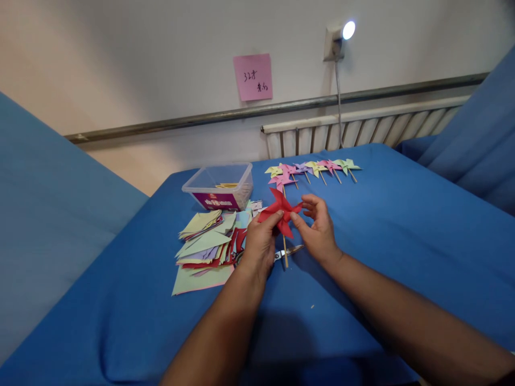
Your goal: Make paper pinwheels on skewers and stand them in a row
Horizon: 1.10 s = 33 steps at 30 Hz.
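Observation:
A red paper pinwheel (285, 206) on a thin wooden stick (285, 253) is held up above the blue cloth. My left hand (259, 241) grips it from the left, thumb pressed near its centre. On the right, my right hand (317, 228) has its thumb against the lower right blade and its index finger curled by the right blade tip; whether it grips the paper is hard to tell. Below them lie scissors (295, 250), their handles partly hidden behind my left hand. Left of my hands is a stack of coloured paper pieces (207, 244).
A clear plastic box (191, 185) holding thin sticks stands behind the paper. Several finished pinwheels (316, 168) lie in a row at the back of the blue-covered table (402, 236). Behind are a radiator (362, 127), a metal rail (201, 119) and a plugged-in light (348, 30). Blue curtains (52, 177) hang at both sides.

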Tool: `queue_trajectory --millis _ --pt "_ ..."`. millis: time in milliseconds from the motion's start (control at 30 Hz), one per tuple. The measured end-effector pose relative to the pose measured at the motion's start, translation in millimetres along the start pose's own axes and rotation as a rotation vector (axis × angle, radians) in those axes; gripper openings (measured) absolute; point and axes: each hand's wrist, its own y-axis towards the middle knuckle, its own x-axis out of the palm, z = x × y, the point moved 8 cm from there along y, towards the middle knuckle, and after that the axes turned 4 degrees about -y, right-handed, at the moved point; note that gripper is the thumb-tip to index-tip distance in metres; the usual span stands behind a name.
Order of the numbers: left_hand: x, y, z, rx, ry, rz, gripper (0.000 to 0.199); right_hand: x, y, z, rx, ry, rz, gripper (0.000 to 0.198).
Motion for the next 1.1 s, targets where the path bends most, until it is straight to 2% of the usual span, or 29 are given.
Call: queue_trajectory --millis 167,267,500,667,900,1100 --pt "-4 2 0 -0.018 -0.083 0.05 0.021 13 -11 -29 -0.225 -0.194 -0.115 0.045" --pt "-3 0 -2 -0.029 -0.111 0.048 0.021 21 -16 -34 -0.294 -0.293 -0.178 0.05" --pt "-2 -3 -11 -0.035 -0.131 0.038 0.024 21 -10 -23 -0.272 -0.397 -0.189 0.04" --pt "-2 -4 -10 -0.036 -0.126 0.054 0.025 22 -11 -25 -0.308 -0.363 -0.208 0.052" --pt "2 -8 -10 -0.059 -0.166 0.054 0.022 23 -10 -22 -0.321 -0.34 -0.212 0.039" --pt "0 -8 -12 -0.068 -0.162 0.046 0.02 23 -11 -21 -0.329 -0.279 -0.218 0.04"
